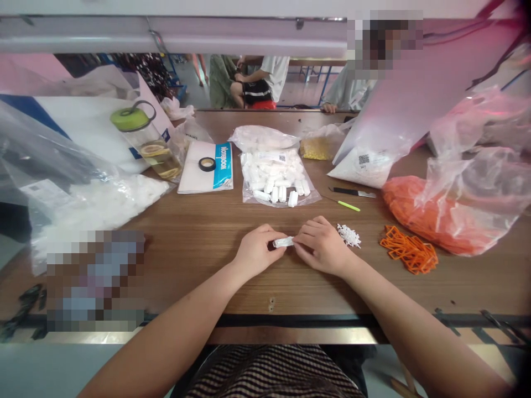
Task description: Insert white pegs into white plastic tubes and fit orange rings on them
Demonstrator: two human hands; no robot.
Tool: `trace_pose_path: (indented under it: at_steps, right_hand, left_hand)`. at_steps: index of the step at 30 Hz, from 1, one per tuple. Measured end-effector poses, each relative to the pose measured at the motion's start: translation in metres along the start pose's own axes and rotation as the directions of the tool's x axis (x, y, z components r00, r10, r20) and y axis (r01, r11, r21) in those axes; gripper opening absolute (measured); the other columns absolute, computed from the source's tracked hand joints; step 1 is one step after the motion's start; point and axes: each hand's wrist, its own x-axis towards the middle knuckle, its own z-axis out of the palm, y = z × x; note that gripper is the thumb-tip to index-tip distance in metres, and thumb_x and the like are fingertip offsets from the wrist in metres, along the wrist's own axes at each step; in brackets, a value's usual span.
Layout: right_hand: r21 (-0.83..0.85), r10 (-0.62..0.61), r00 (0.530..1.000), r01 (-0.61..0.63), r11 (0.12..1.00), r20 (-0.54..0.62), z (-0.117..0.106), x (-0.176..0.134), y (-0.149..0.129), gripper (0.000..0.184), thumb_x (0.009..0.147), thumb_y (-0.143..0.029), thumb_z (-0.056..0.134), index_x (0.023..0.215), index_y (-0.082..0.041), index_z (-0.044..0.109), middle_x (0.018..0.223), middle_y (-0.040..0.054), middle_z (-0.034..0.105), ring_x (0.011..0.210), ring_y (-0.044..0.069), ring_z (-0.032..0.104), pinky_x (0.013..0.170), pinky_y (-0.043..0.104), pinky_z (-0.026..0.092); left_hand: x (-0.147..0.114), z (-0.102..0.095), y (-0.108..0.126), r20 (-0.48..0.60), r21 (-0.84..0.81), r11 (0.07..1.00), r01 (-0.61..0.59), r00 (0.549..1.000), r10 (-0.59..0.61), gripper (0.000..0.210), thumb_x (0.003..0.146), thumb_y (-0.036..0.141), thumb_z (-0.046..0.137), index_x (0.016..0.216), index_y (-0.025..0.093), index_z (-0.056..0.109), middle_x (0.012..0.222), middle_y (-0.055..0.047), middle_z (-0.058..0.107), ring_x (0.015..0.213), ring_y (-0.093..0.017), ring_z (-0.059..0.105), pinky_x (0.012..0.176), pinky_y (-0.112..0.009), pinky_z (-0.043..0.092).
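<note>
Between my two hands, just above the wooden table, is a small white plastic housing. My left hand pinches its left end between thumb and fingers. At its right end the fingertips of my right hand are closed, and they cover that end; whether a small part sits in them is hidden. Right beside my right hand lies a heap of tiny white plastic pieces. Farther right is a pile of orange rectangular frames. Similar white housings lie on a clear bag beyond my hands.
A green-handled pick and a black-handled blade lie behind the white pieces. Bags of orange frames, white parts and yellow parts surround the work area. A notebook bears black tape, near a bottle.
</note>
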Motion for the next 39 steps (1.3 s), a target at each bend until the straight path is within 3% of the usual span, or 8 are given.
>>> trace_pose_path:
  at_steps: [10,14,19,23,26,32,39]
  right_hand:
    - [-0.033,-0.053,0.998,0.052,0.998,-0.025,0.0,-0.006,0.002,0.016,0.088,-0.02,0.056,0.092,-0.023,0.071,0.081,0.0019,0.071,0.075,0.018,0.06,0.078,0.039,0.038]
    - [-0.103,-0.064,0.998,0.063,0.993,-0.011,0.007,-0.002,-0.005,0.017,0.087,-0.017,0.055,0.079,-0.021,0.069,0.073,0.0037,0.066,0.072,0.018,0.055,0.075,0.038,0.037]
    - [-0.105,0.053,0.996,-0.061,0.993,-0.072,0.015,0.0,-0.013,0.018,0.083,-0.018,0.055,0.065,-0.02,0.06,0.064,0.0034,0.061,0.066,0.018,0.051,0.067,0.035,0.037]
    - [0.062,0.09,0.981,-0.081,0.995,-0.169,0.019,-0.007,-0.007,0.008,0.082,-0.018,0.058,0.081,-0.019,0.066,0.069,0.0033,0.066,0.066,0.017,0.055,0.066,0.032,0.042]
    - [0.095,0.101,0.976,-0.084,0.992,-0.195,0.019,-0.011,-0.002,0.013,0.083,-0.019,0.058,0.092,-0.02,0.069,0.072,0.0031,0.068,0.067,0.017,0.057,0.068,0.033,0.044]
    - [-0.038,0.059,0.991,-0.064,0.997,-0.12,0.019,-0.006,-0.007,0.015,0.085,-0.02,0.057,0.091,-0.019,0.07,0.08,0.0053,0.071,0.073,0.019,0.06,0.069,0.034,0.044]
    - [-0.153,0.14,0.981,-0.16,0.975,-0.136,0.027,-0.001,-0.021,0.017,0.086,-0.015,0.054,0.081,-0.019,0.07,0.072,0.006,0.067,0.074,0.02,0.057,0.061,0.031,0.044]
  left_hand:
    - [0.001,0.0,-0.001,0.0,-0.002,1.0,0.001,1.0,-0.001,0.025,0.081,0.021,0.07,0.105,0.027,0.074,0.09,0.0,0.065,0.07,-0.013,0.057,0.07,-0.03,0.048]
    - [0.001,0.002,-0.004,-0.007,-0.005,1.0,-0.011,1.0,0.011,0.023,0.082,0.023,0.069,0.104,0.028,0.074,0.09,0.0,0.065,0.07,-0.013,0.057,0.069,-0.029,0.048]
    - [0.001,0.001,-0.004,-0.003,-0.007,1.0,-0.021,1.0,0.021,0.022,0.083,0.023,0.068,0.104,0.027,0.075,0.087,0.0,0.064,0.071,-0.014,0.058,0.069,-0.028,0.047]
    - [0.002,-0.002,-0.004,0.013,-0.005,1.0,-0.012,1.0,0.012,0.024,0.083,0.022,0.069,0.105,0.028,0.075,0.088,0.0,0.064,0.071,-0.013,0.057,0.069,-0.028,0.047]
    - [0.003,-0.003,-0.004,0.018,-0.021,1.0,-0.01,1.0,0.01,0.024,0.083,0.021,0.068,0.105,0.027,0.075,0.089,0.0,0.064,0.07,-0.013,0.057,0.068,-0.028,0.046]
    - [0.003,-0.003,-0.005,0.016,-0.034,0.999,0.002,1.0,-0.001,0.024,0.083,0.02,0.068,0.105,0.029,0.075,0.088,0.0,0.064,0.069,-0.013,0.057,0.067,-0.027,0.046]
    - [0.002,-0.004,-0.005,0.014,-0.026,1.0,-0.004,1.0,0.004,0.019,0.084,0.023,0.068,0.1,0.029,0.077,0.08,0.001,0.06,0.069,-0.013,0.056,0.065,-0.027,0.045]
